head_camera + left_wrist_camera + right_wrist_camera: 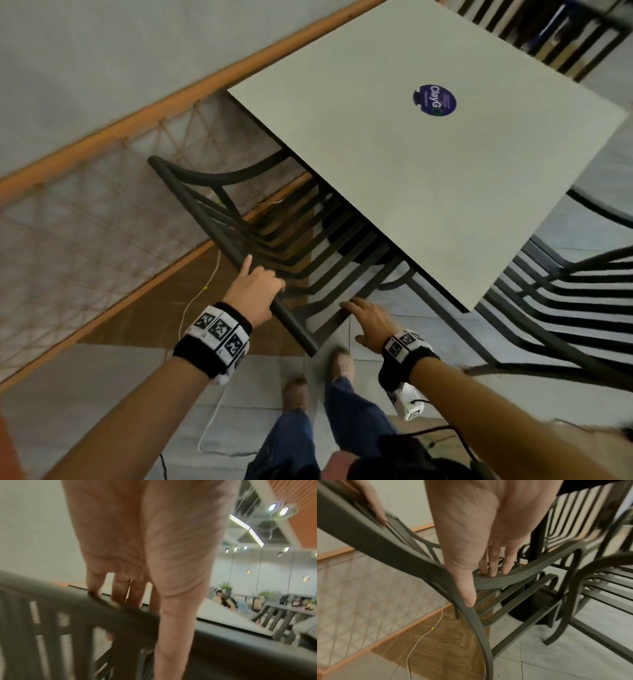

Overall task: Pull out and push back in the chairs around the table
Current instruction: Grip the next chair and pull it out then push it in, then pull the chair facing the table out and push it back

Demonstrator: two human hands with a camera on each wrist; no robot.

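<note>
A dark metal slatted chair (205, 219) stands at the near left side of the pale square table (428, 164), its seat partly under the tabletop. My left hand (255, 291) grips the chair's top rail (68, 601). Its fingers hook over the far side, its thumb runs down the near side, and the index finger points along the rail. My right hand (368, 318) rests on the chair's right armrest (530, 572) with straight fingers (493, 568), the thumb lying along the back post. The left hand (375, 511) also shows in the right wrist view.
A second slatted chair (565, 301) stands close on the right, and another (548, 34) is at the far side. A wall with a rope lattice panel (85, 222) runs along the left. A white cable (198, 301) lies on the floor. The table's black pedestal base (530, 608) is under the chair. My feet (339, 363) are just behind it.
</note>
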